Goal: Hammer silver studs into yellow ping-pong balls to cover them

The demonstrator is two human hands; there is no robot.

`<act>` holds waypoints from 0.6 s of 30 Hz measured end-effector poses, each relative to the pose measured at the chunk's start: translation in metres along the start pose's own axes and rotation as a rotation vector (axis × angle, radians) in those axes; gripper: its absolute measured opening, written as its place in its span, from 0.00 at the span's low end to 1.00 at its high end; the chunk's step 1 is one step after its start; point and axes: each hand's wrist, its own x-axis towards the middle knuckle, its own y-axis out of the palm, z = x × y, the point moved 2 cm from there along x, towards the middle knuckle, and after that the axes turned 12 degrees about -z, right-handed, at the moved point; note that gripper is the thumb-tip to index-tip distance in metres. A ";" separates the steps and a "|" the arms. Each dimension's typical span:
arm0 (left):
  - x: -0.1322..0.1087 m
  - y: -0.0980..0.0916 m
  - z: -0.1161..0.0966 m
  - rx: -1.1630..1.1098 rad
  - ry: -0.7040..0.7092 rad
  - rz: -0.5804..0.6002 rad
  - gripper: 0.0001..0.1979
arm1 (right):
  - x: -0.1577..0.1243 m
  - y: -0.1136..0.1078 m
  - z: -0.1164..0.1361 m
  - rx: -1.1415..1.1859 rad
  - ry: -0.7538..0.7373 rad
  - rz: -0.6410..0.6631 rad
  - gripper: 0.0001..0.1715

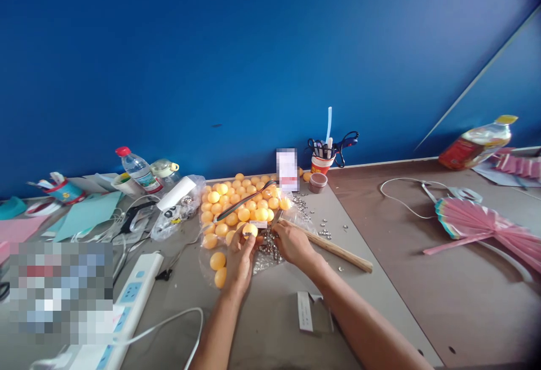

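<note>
My left hand point(242, 261) is closed around an orange ping-pong ball point(250, 229), which shows a small dark spot on its near side. My right hand point(295, 241) reaches into a pile of small shiny metal pieces point(269, 246), its fingers bent together; whatever lies between the fingertips is hidden. Behind that hand, a tool with a wooden handle point(342, 252) lies slanting to the right, its head mostly covered. Many more ping-pong balls point(239, 192) lie in a clear plastic bag beyond my hands. A long dark thin tool point(245, 201) rests across them.
At the back stand a cup of tools point(323, 162) and a small reddish-brown tub point(318, 183). Loose metal pieces point(324, 234) are scattered right. To the left are a power strip point(137, 288) and a water bottle point(141, 172); a pink paper fan point(486, 220) lies far right.
</note>
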 end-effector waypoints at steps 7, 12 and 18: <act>0.002 -0.003 0.004 0.053 0.014 0.010 0.22 | 0.000 -0.002 0.005 -0.020 -0.022 0.045 0.14; 0.003 -0.010 0.008 0.234 0.204 0.032 0.27 | -0.001 0.000 0.004 -0.010 -0.074 0.027 0.10; 0.000 -0.010 0.011 0.271 0.363 0.056 0.28 | -0.001 0.005 0.003 -0.036 -0.080 0.014 0.10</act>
